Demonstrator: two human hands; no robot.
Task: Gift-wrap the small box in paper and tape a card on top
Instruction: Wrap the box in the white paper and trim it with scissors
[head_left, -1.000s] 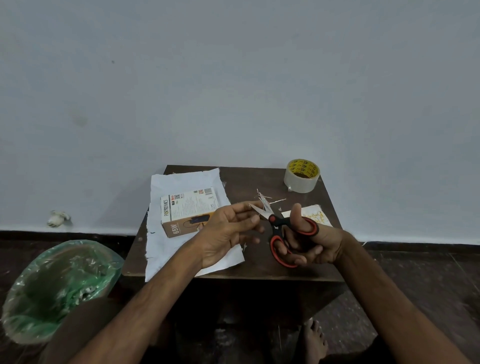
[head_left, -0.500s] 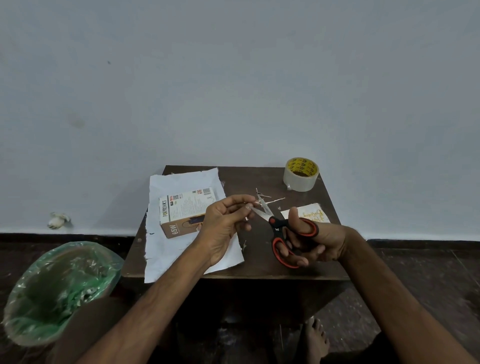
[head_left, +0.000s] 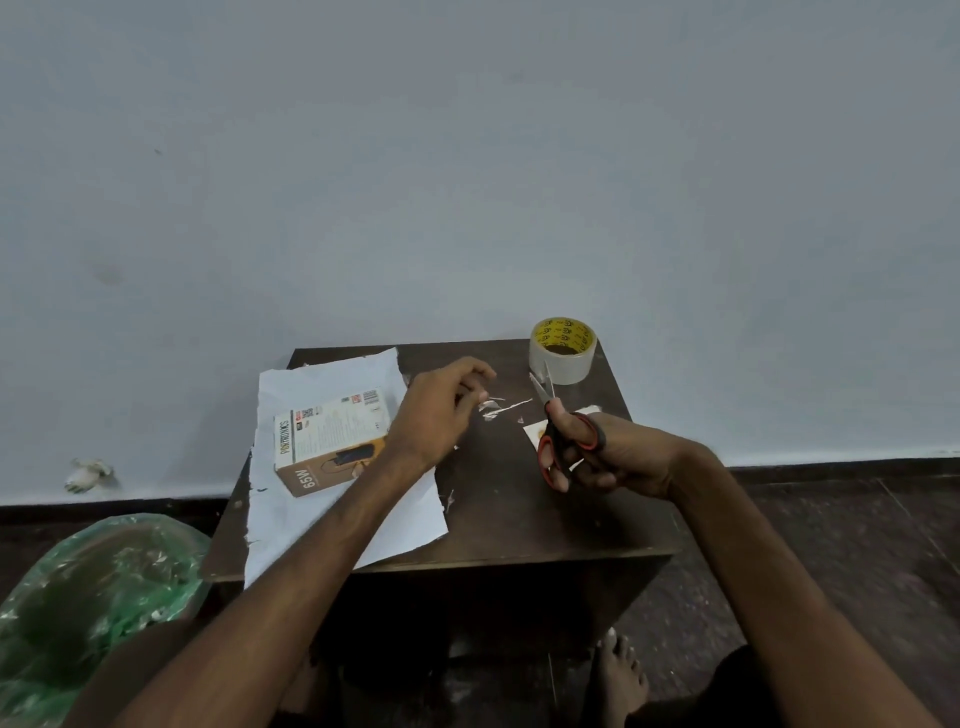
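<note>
The small box (head_left: 332, 441), white and brown with "65W" on its side, lies on a sheet of white paper (head_left: 306, 525) on the left half of the dark table (head_left: 519, 519). My left hand (head_left: 441, 410) hovers right of the box, its fingers curled down at thin white paper scraps (head_left: 498, 408). Whether it pinches one is unclear. My right hand (head_left: 618, 457) grips red-and-black scissors (head_left: 563, 441), blades slightly apart and pointing toward the tape roll (head_left: 563, 351). The card (head_left: 535, 431) lies mostly hidden under that hand.
The tape roll stands at the table's back right corner, near the wall. A bin lined with a green bag (head_left: 93, 587) sits on the floor to the left. My bare foot (head_left: 618, 670) rests on the floor in front of the table.
My left hand has left the scissor blades and moved back over the scraps on the table. My right hand with the scissors has shifted right and turned the blades toward the tape.
</note>
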